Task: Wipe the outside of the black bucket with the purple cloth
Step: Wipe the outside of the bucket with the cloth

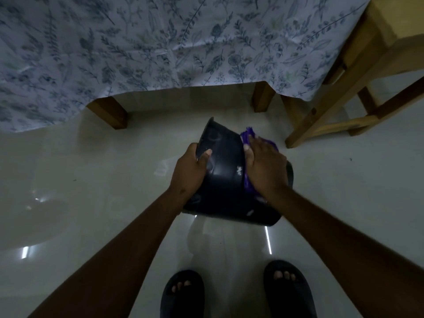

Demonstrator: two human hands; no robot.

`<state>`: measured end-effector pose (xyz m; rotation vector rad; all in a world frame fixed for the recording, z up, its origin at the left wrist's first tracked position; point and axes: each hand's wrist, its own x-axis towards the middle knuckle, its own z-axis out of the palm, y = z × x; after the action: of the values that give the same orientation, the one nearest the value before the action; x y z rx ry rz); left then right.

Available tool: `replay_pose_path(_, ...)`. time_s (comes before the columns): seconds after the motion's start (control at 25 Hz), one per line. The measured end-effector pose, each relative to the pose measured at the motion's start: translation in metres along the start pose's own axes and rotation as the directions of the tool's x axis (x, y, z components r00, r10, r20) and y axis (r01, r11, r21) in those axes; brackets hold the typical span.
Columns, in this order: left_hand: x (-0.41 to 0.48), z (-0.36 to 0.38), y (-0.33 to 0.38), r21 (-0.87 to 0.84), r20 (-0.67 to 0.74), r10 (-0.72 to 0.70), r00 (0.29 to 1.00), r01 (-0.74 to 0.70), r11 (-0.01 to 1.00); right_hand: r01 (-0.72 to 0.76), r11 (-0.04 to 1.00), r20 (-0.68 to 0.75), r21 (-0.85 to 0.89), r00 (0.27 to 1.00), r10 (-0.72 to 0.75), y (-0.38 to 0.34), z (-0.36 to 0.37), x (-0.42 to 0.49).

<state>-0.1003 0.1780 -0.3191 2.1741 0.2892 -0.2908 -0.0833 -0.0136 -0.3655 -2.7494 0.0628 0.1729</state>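
The black bucket (226, 180) is held off the floor at the middle of the head view, tipped on its side with one end pointing away from me. My left hand (190, 172) grips its left side, thumb lying on the wall. My right hand (266, 166) presses the purple cloth (247, 138) flat against the bucket's right side. Purple fabric shows above my fingers and below my palm; the rest of the cloth is hidden under the hand.
A table with a blue floral tablecloth (160, 42) and wooden legs (110, 111) stands just beyond the bucket. A wooden chair or stool (332, 115) is at the right. Glossy pale floor tiles (91, 180) lie below, and my feet in black slippers (286, 290) are at the bottom.
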Motion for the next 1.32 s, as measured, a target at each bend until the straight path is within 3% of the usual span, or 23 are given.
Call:
replay_pose_path(0.16, 0.022, 0.002, 0.007, 0.031, 0.038, 0.006, 0.999, -0.007, 1.0, 0.223, 0.969, 0.037, -0.11, 0.975, -0.22, -0.023, 0.018, -0.093)
replay_pose_path(0.24, 0.018, 0.003, 0.001, 0.005, 0.047, 0.031, 0.998, -0.031, 1.0, 0.298, 0.947, 0.02, -0.116, 0.954, -0.298, -0.026, 0.018, -0.07)
replay_pose_path(0.44, 0.006, 0.002, -0.005, -0.001, -0.008, 0.041, 0.999, -0.041, 0.999, 0.058, 0.994, 0.03, 0.091, 0.998, -0.061, -0.022, -0.005, 0.008)
replay_pose_path(0.6, 0.007, 0.005, -0.015, 0.035, -0.034, 0.02, 0.999, -0.019, 0.999, 0.163, 0.975, 0.017, -0.151, 0.987, -0.163, -0.027, 0.018, -0.086)
replay_pose_path(0.76, 0.015, 0.004, -0.01, 0.031, 0.015, 0.031, 0.999, -0.031, 0.999, 0.267, 0.956, 0.025, -0.125, 0.964, -0.266, -0.032, 0.016, -0.058)
replay_pose_path(0.96, 0.015, 0.005, -0.004, -0.002, 0.0, 0.005, 1.0, -0.005, 1.0, 0.093, 0.993, 0.069, 0.066, 0.993, -0.097, -0.007, 0.001, 0.013)
replay_pose_path(1.08, 0.012, 0.006, -0.01, -0.009, -0.03, -0.005, 1.0, 0.005, 1.0, 0.141, 0.99, 0.083, -0.032, 0.987, -0.138, 0.006, 0.008, -0.004)
replay_pose_path(1.24, 0.019, 0.004, -0.004, 0.036, -0.015, -0.003, 1.0, 0.003, 0.999, 0.094, 0.994, 0.117, -0.057, 0.989, -0.087, 0.001, 0.001, -0.009)
replay_pose_path(1.32, 0.026, 0.003, 0.001, 0.078, 0.014, -0.007, 1.0, 0.006, 0.997, 0.179, 0.982, 0.089, -0.067, 0.981, -0.173, -0.011, 0.001, -0.032)
